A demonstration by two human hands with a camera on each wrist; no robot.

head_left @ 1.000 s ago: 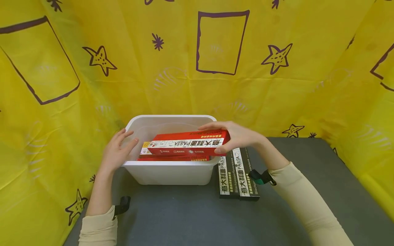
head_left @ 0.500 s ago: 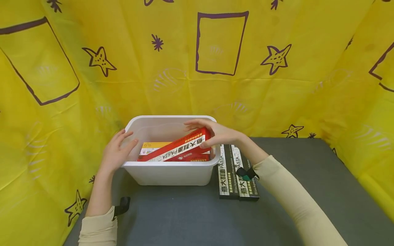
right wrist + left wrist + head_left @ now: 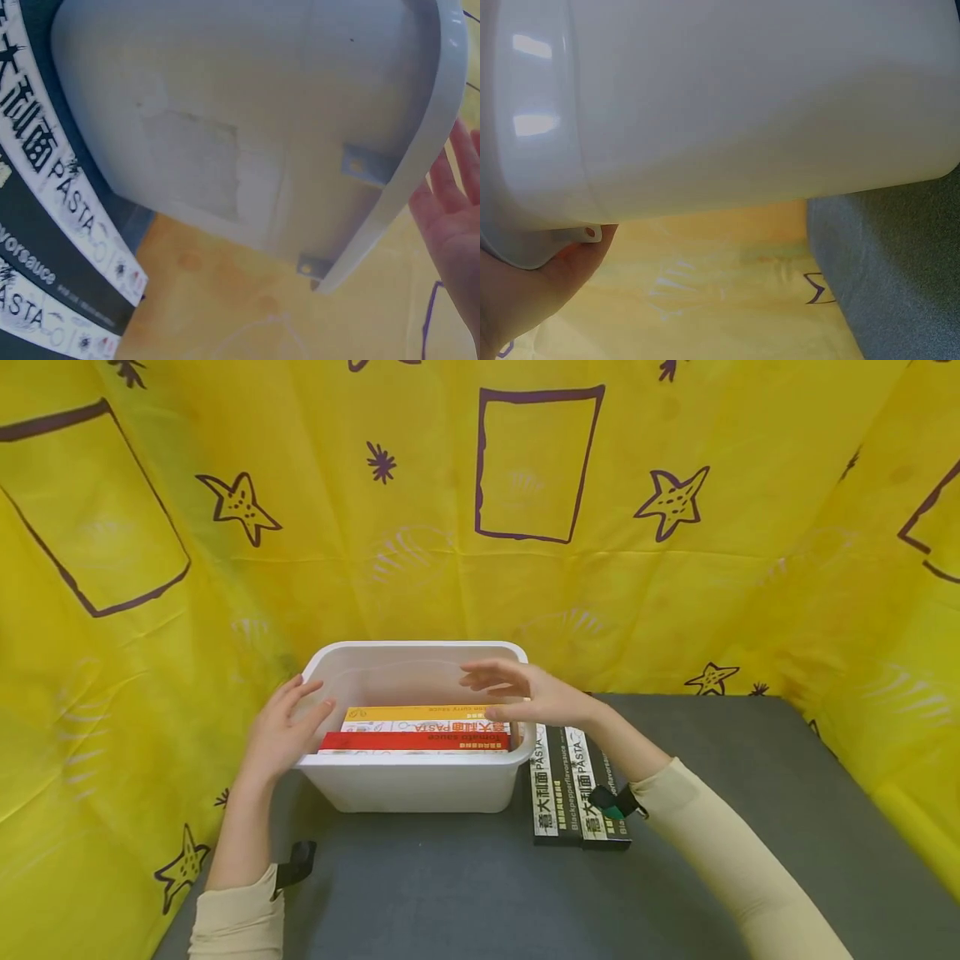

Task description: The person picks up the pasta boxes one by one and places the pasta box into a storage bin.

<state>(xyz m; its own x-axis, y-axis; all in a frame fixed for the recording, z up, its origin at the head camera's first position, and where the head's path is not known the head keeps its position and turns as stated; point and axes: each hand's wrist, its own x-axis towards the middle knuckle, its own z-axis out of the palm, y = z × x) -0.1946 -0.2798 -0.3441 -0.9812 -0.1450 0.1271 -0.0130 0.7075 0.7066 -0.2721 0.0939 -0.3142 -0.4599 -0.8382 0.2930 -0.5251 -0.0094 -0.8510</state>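
Note:
A white plastic bin [image 3: 408, 785] stands on the dark table and holds pasta boxes. Frontmost inside is a red tomato sauce pasta box [image 3: 412, 742], with a yellow curry sauce pasta box [image 3: 420, 713] behind it. My left hand [image 3: 283, 731] rests at the bin's left rim, thumb and fingers spread and relaxed; the left wrist view has it against the rim's underside by a small lug. My right hand [image 3: 543, 693] hovers over the right rim, fingers loosely extended over the bin's inside and holding nothing.
Two black pepper-flavour pasta boxes, a left one [image 3: 547, 802] and a right one [image 3: 600, 818], lie side by side on the grey table [image 3: 450, 885], just right of the bin. A yellow patterned cloth [image 3: 420, 593] hangs behind and along both sides.
My right hand has lowered the red pasta box into the bin, moving left and tilting it, and has let go. The box now lies level along the front wall. My left hand has stayed put.

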